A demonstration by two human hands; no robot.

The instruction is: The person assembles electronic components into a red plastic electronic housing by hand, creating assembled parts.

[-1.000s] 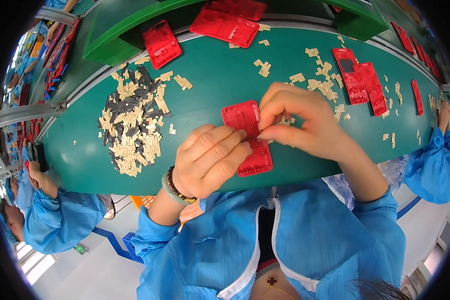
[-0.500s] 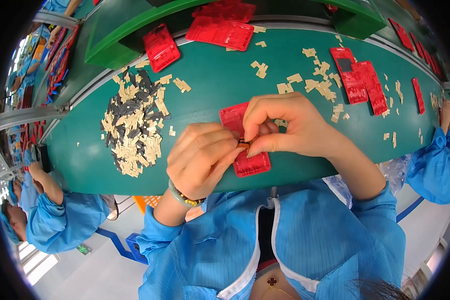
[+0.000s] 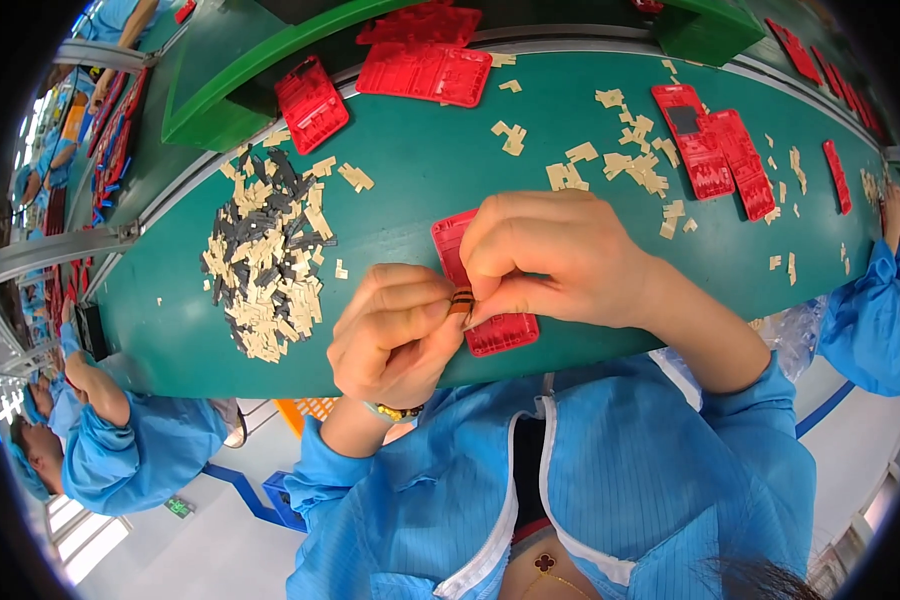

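My left hand (image 3: 392, 325) is closed, pinching a small orange-brown and black striped piece (image 3: 461, 301) between thumb and fingertips. Thumb and index finger of my right hand (image 3: 560, 258) press together at the piece's right edge; what they grip there is too small to make out. Beneath both hands a red plastic housing (image 3: 503, 335) lies on the green table, its middle covered by them. To the left spreads a loose pile of cream backing-paper scraps and dark grey strips (image 3: 266, 262).
Red housings (image 3: 312, 104) lie at the far left, with more housings (image 3: 425, 72) stacked beside them. Two overlapping housings (image 3: 740, 165) rest at the right, near scattered cream scraps (image 3: 638, 170). Green-edged stands (image 3: 710, 35) rise along the back. Co-workers' blue sleeves (image 3: 865, 325) show at both sides.
Both hands have shifted slightly left with the striped piece, whose stripes now show more. My left wrist has turned, and the view has moved a little.
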